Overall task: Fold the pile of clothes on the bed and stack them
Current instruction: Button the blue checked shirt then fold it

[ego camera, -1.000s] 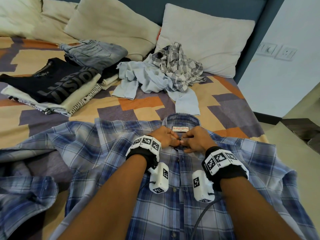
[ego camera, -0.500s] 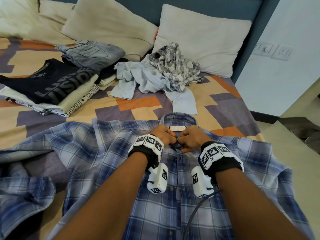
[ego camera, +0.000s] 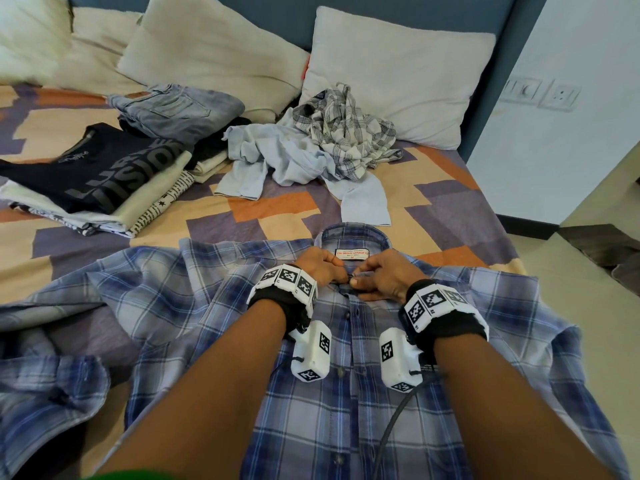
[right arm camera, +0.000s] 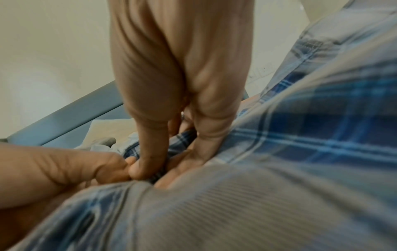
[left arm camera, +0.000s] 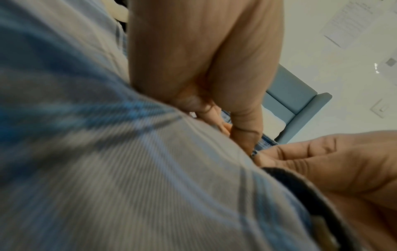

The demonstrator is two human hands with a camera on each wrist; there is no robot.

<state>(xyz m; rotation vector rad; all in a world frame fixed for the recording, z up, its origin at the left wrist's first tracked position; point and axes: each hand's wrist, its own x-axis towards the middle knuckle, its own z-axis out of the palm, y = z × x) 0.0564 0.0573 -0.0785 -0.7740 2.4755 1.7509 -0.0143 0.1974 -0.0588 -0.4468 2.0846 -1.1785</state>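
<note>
A blue plaid shirt (ego camera: 346, 393) lies spread front-up on the bed, collar towards the pillows. My left hand (ego camera: 323, 268) and right hand (ego camera: 377, 277) meet just below the collar label, each pinching the shirt's front placket at the top button. In the left wrist view, thumb and fingers (left arm camera: 247, 129) pinch the plaid cloth (left arm camera: 107, 152). The right wrist view shows my thumb (right arm camera: 148, 159) pressed onto the cloth (right arm camera: 279, 152) against curled fingers. An unfolded pile, a light blue shirt (ego camera: 277, 157) and a grey checked shirt (ego camera: 349, 133), sits beyond. Folded stacks lie far left: a black printed tee (ego camera: 104, 171) and jeans (ego camera: 180, 109).
Pillows (ego camera: 398, 74) lean on the blue headboard at the back. The patterned bedsheet (ego camera: 277, 209) shows between the shirt and the piles. The bed's right edge drops to a tiled floor (ego camera: 588, 341); a wall with switches (ego camera: 540, 95) is on the right.
Both hands stay pinched together at the shirt's top button below the collar, with small finger shifts. The view has shifted slightly; the shirt lies as before.
</note>
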